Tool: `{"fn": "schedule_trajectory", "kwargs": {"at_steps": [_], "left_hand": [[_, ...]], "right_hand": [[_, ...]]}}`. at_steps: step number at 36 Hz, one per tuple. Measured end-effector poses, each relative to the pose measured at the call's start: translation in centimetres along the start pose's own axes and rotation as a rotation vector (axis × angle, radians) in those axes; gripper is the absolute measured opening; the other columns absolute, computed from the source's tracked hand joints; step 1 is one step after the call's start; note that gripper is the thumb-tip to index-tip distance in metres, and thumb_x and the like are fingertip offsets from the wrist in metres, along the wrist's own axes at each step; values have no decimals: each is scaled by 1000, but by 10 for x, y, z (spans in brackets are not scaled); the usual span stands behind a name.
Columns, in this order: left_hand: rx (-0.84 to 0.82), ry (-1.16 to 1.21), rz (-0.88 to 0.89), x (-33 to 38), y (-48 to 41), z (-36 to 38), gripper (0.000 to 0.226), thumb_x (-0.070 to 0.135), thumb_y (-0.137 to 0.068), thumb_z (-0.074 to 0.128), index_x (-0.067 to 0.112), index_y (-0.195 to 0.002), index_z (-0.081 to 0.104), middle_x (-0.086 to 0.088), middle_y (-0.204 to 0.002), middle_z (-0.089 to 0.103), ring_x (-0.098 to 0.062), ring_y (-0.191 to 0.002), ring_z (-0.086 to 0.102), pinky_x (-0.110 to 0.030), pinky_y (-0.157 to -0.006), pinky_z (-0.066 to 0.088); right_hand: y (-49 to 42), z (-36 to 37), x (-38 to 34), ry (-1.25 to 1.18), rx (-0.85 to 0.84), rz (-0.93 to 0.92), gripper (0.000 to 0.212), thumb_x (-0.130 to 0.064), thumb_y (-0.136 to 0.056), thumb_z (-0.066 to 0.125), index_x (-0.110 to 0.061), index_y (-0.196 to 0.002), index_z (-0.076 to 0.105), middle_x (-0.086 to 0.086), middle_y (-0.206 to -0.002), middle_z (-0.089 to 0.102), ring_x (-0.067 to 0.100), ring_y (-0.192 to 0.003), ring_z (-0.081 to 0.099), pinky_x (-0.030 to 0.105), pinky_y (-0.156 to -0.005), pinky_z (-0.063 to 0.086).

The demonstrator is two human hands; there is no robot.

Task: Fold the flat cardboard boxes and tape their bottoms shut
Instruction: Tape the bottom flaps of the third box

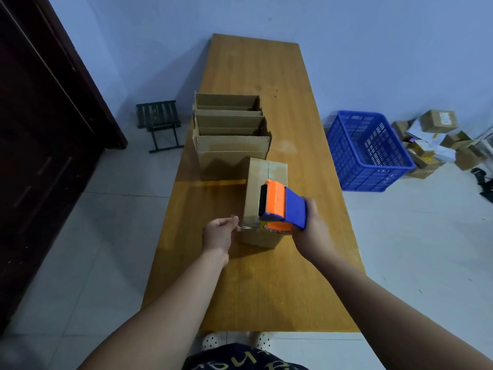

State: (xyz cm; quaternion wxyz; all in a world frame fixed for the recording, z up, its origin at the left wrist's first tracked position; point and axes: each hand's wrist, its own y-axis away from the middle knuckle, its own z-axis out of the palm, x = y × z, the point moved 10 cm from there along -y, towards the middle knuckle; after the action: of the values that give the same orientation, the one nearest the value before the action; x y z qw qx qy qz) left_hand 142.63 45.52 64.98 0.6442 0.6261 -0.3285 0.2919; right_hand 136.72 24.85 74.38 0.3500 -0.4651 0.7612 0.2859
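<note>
A small folded cardboard box stands on the wooden table with its taped bottom flaps facing up. My right hand grips the blue handle of an orange and blue tape dispenser, held over the box's near end. My left hand pinches the free end of the clear tape against the box's near left corner. Behind it stand several folded boxes in a row, open tops up.
A blue plastic crate stands on the floor right of the table, with a pile of small parcels beyond it. A small dark folding stool is on the left, next to a dark wooden door.
</note>
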Motion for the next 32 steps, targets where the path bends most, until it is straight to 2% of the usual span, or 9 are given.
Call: {"fn": "schedule_trajectory", "kwargs": {"at_steps": [2,5,7,12,15,18,24,29,32], "left_hand": [[5,-24,0,-1,-3,-1,15,23,-92,61,9,-91,67,-3,-78,64,-16,-78,56,-46,-99,46],[6,-25,-10,-1,-5,0,16,24,-93,60,9,-92,67,-3,-80,65,-26,-91,60,-49,-102,44],[12,-19,-21,-1,-7,0,18,23,-94,58,8,-97,67,-3,-82,65,-29,-98,60,-49,-102,43],[-28,-11,-57,-2,-10,8,20,24,-95,56,7,-102,65,-5,-88,64,-23,-96,57,-46,-103,42],[-59,0,-71,-3,-10,12,19,22,-96,56,6,-100,65,-5,-87,61,-21,-90,55,-37,-93,46],[-79,-10,-74,-3,-11,15,17,20,-95,57,7,-88,65,-5,-83,59,-19,-83,51,-32,-79,44],[-109,-11,-96,-7,-10,18,11,18,-97,54,13,-95,62,-5,-86,58,-19,-84,50,-31,-77,42],[-100,-2,-105,-7,-10,15,9,17,-96,55,15,-90,62,-5,-86,57,-19,-83,49,-30,-77,42],[-99,2,-100,-7,-11,15,10,16,-96,56,14,-89,63,-5,-85,57,-19,-82,49,-30,-76,42]], "right_hand": [[-1,-1,2,49,26,9,38,-23,-91,64,-25,-122,42,-8,-101,58,7,-91,57,19,-63,40],[0,0,5,98,18,50,40,-21,-91,64,-24,-123,39,-5,-97,59,11,-86,61,27,-62,50],[1,3,8,28,-18,110,41,-17,-91,63,-26,-120,36,-4,-96,58,16,-83,65,34,-65,58],[2,7,18,-167,-34,205,38,-15,-95,57,-26,-123,33,4,-109,59,25,-87,69,44,-68,61],[4,9,22,-221,-56,210,35,-15,-97,53,-27,-122,32,3,-111,59,25,-88,70,42,-69,61],[7,8,25,-258,-83,198,36,-13,-97,53,-28,-122,32,1,-110,60,22,-86,71,40,-70,61],[6,7,26,-338,-140,185,40,-6,-97,52,-25,-126,32,-7,-108,55,16,-95,64,36,-77,59],[7,9,27,-288,-140,161,41,-10,-94,60,-24,-123,35,-4,-109,56,18,-100,62,45,-85,57],[6,10,25,-318,-163,153,38,-6,-94,59,-22,-120,37,-1,-111,56,19,-102,62,40,-81,59]]}}
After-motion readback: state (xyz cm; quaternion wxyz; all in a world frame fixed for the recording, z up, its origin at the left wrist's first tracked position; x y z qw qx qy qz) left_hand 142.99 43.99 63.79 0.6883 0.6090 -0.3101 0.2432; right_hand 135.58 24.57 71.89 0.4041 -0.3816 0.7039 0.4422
